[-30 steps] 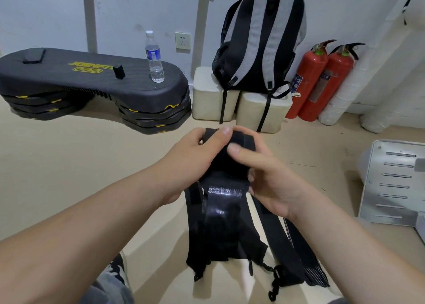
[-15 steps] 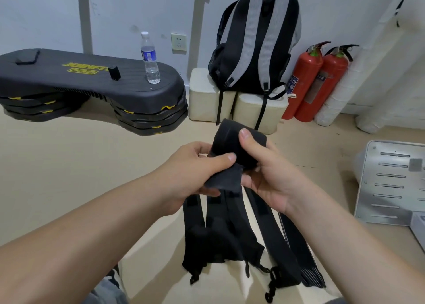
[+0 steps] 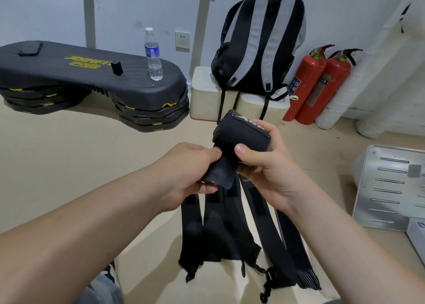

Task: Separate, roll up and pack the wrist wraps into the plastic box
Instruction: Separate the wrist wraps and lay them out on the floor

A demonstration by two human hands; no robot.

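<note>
Loose wraps (image 3: 230, 234) dangle at 6 o'clock beneath both hands. The left hand (image 3: 188, 175) pinches the tail of the roll (image 3: 241, 138) in curled fingers (image 3: 203, 154); the right hand (image 3: 273, 175) grips the roll, held mid-air at centre. A backpack (image 3: 262, 41) stands at 12 o'clock.

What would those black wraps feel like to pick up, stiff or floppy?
Probably floppy: the loose wrist wraps hang limp in long strips. Likely light: the left hand and right hand carry the bunch with fingertip grips. The rolled end may unroll if released.
</note>
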